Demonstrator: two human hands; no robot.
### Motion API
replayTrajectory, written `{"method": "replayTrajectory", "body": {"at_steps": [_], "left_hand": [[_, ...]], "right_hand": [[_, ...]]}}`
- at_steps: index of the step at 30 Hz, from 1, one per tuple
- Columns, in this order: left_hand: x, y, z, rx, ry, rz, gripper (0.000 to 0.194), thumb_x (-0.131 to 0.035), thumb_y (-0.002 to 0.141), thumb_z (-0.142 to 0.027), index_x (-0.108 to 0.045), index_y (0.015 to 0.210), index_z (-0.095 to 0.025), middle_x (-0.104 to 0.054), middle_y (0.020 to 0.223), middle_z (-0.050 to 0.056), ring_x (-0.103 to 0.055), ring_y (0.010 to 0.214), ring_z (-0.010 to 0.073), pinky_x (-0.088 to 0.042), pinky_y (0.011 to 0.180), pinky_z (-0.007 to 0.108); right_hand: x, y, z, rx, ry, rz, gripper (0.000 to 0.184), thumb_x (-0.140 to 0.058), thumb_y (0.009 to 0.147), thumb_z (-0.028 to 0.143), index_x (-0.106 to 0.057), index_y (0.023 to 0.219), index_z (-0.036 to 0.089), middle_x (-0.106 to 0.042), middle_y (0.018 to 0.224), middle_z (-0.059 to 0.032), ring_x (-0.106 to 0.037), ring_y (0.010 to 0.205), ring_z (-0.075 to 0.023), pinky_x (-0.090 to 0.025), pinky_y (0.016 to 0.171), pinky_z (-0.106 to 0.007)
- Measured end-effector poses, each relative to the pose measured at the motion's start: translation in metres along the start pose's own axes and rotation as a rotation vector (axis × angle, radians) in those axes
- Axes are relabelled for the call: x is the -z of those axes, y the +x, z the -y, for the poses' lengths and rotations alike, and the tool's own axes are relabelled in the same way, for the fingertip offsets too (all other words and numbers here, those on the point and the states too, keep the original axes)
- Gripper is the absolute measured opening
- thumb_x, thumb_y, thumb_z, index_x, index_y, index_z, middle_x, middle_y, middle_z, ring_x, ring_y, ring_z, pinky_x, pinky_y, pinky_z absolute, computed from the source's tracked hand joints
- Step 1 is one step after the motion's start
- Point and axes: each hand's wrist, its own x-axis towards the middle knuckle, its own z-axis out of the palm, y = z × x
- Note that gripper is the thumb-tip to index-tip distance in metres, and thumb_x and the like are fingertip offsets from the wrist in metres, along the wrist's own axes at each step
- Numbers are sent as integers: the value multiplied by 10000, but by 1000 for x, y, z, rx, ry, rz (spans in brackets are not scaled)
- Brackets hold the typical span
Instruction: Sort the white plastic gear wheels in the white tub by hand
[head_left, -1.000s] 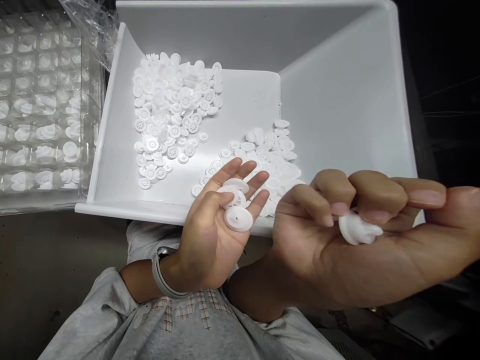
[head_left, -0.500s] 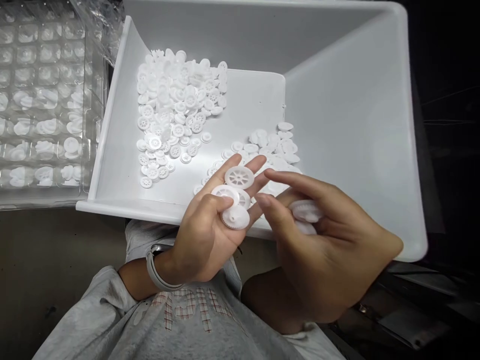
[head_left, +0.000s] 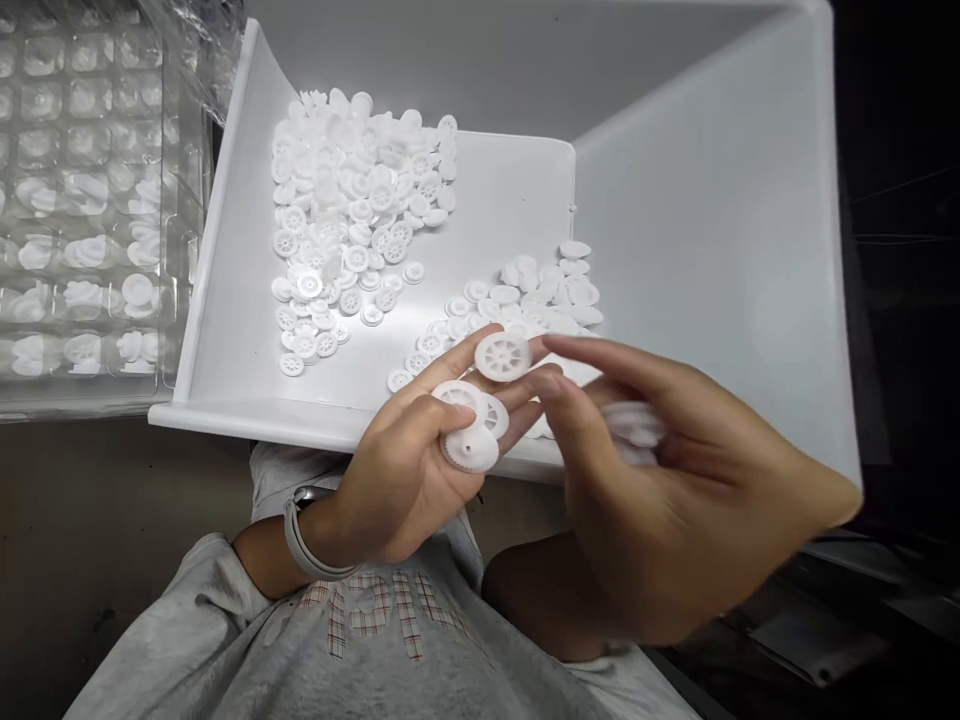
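Observation:
Several white plastic gears lie in my left hand point(head_left: 401, 470), palm up, the thumb pressing on the stack. One toothed gear point(head_left: 471, 449) shows a small hole at its centre. A spoked gear point(head_left: 504, 357) rests farther out on the fingers, by my right fingertips. My right hand point(head_left: 652, 510) is slightly blurred; its curled fingers keep white gears point(head_left: 634, 424) against the palm. Its thumb and index finger are apart, beside the left fingers. Whether they touch the spoked gear, I cannot tell.
Beneath my hands is a large white bin point(head_left: 705, 230). Inside are a big heap of white gears point(head_left: 360, 190) at the left and a smaller heap point(head_left: 536, 285) nearer me. At the left stands a clear compartment tray point(head_left: 90, 230) with white parts, with plastic film point(head_left: 206, 50) behind it.
The spoked gear has shifted right and outward along my left fingers, away from the other gears. My right hand has moved slightly right, still keeping its gears.

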Motion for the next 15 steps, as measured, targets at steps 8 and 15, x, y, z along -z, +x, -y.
{"method": "replayTrajectory", "body": {"at_steps": [8, 15], "left_hand": [[1, 0, 1, -8, 32, -53, 565, -519, 874, -117, -479, 1436, -168, -622, 1451, 74, -538, 1406, 229, -437, 1198, 364], [-6, -2, -2, -4, 18, -73, 560, -462, 903, -114, -457, 1462, -116, -601, 1467, 115, -569, 1375, 230, -452, 1184, 325]], "right_hand": [[4, -2, -5, 44, 206, 319, 85, -734, 884, 261, -682, 820, 238, -630, 577, 75, -515, 447, -69, -461, 440, -187], [5, 5, -9, -49, 133, 146, 120, -705, 873, 241, -678, 768, 290, -637, 574, 43, -542, 447, -129, -451, 413, -277]]}}
